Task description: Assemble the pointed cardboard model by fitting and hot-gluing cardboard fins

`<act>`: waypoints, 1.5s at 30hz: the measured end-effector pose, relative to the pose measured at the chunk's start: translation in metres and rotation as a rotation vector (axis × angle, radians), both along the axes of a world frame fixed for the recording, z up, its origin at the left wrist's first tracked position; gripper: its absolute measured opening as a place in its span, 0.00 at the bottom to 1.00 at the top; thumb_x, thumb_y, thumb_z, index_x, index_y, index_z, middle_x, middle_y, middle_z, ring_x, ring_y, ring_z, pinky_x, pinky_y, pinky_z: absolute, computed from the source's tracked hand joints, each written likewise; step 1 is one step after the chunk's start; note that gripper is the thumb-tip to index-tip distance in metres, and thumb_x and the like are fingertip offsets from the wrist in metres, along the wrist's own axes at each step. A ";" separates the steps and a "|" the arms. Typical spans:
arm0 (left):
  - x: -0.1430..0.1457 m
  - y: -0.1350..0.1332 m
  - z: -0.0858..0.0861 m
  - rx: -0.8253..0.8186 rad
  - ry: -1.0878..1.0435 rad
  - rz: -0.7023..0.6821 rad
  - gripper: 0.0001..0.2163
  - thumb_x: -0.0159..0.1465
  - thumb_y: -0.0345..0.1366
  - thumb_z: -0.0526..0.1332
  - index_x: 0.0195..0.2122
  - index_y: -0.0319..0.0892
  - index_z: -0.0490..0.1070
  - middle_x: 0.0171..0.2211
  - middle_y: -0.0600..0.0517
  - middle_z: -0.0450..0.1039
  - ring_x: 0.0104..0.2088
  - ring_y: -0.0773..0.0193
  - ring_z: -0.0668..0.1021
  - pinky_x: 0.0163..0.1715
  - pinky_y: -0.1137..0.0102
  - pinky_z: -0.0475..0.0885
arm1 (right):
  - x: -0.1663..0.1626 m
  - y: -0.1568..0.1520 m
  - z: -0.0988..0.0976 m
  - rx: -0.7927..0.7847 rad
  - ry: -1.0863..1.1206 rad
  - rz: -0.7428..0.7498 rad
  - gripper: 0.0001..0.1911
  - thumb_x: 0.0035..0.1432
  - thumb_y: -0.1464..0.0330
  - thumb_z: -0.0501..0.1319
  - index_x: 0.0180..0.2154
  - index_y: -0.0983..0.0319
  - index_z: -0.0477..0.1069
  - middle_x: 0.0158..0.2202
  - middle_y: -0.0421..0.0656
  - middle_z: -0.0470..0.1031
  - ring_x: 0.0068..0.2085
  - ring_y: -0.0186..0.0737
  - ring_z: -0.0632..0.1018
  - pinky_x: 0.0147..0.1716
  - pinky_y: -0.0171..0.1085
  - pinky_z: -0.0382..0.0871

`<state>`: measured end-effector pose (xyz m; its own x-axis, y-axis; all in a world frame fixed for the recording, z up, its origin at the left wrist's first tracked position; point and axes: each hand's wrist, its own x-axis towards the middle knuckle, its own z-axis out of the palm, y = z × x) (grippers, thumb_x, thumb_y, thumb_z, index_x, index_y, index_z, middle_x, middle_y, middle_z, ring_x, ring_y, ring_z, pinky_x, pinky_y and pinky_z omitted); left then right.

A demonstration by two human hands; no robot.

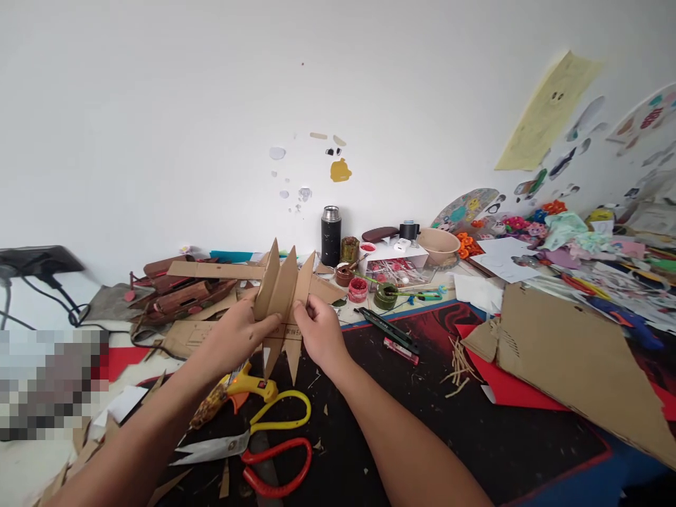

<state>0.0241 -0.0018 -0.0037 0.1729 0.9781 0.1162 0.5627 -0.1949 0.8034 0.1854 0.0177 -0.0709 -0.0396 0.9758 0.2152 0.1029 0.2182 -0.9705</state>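
Both hands grip a folded brown cardboard piece with pointed ends at top and bottom, held up above the black mat. My left hand pinches its left side, thumb lying across the front. On the right edge, my right hand is closed with its thumb pressed on the cardboard. Below them lie scissors with one yellow and one red handle, blades pointing left. A yellow hot glue gun rests just behind the scissors, partly hidden by my left forearm.
A black bottle, paint jars and a beige bowl stand along the wall. A dark green cutter lies on the mat. Large cardboard covers red paper at right. Cardboard scraps litter the left.
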 end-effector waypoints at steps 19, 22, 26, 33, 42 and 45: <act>0.009 -0.003 -0.001 -0.221 -0.292 0.075 0.21 0.62 0.48 0.69 0.50 0.40 0.78 0.38 0.51 0.85 0.38 0.53 0.83 0.36 0.67 0.79 | 0.001 0.004 0.000 0.002 0.046 -0.033 0.17 0.65 0.59 0.58 0.26 0.57 0.57 0.22 0.32 0.58 0.27 0.36 0.63 0.28 0.36 0.52; 0.011 -0.003 0.000 -0.227 -0.316 0.085 0.20 0.60 0.49 0.71 0.48 0.41 0.77 0.36 0.52 0.85 0.38 0.53 0.84 0.36 0.67 0.80 | 0.002 0.003 0.002 0.004 0.039 -0.046 0.18 0.65 0.59 0.58 0.25 0.57 0.57 0.22 0.32 0.58 0.27 0.36 0.63 0.28 0.36 0.52; 0.011 -0.002 -0.002 -0.245 -0.332 0.080 0.23 0.57 0.50 0.73 0.48 0.41 0.77 0.38 0.51 0.85 0.38 0.53 0.84 0.36 0.66 0.80 | 0.003 0.004 0.003 -0.002 0.034 -0.041 0.17 0.65 0.60 0.58 0.25 0.57 0.59 0.22 0.32 0.60 0.27 0.36 0.64 0.28 0.36 0.52; 0.012 -0.004 -0.003 -0.234 -0.348 0.121 0.23 0.56 0.49 0.72 0.48 0.41 0.76 0.40 0.49 0.86 0.39 0.51 0.85 0.39 0.63 0.82 | 0.004 0.004 0.004 0.012 0.038 -0.028 0.17 0.65 0.60 0.58 0.25 0.57 0.58 0.23 0.32 0.61 0.27 0.36 0.64 0.29 0.37 0.53; 0.014 -0.004 0.003 -0.118 -0.180 0.095 0.26 0.56 0.52 0.69 0.50 0.40 0.77 0.42 0.44 0.86 0.42 0.42 0.86 0.41 0.56 0.83 | 0.005 0.003 0.004 0.026 0.015 -0.023 0.18 0.65 0.59 0.58 0.25 0.56 0.57 0.22 0.32 0.59 0.27 0.36 0.63 0.28 0.37 0.52; 0.012 -0.004 0.001 -0.109 -0.171 0.081 0.27 0.58 0.51 0.67 0.54 0.38 0.76 0.44 0.43 0.86 0.43 0.42 0.85 0.43 0.56 0.82 | 0.005 0.002 0.006 0.033 -0.023 -0.031 0.18 0.65 0.60 0.58 0.25 0.56 0.56 0.22 0.32 0.59 0.27 0.36 0.63 0.28 0.37 0.52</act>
<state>0.0363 -0.0057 -0.0024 0.0804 0.9963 0.0297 0.4264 -0.0613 0.9025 0.1902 0.0195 -0.0653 -0.0152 0.9689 0.2470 0.1325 0.2468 -0.9600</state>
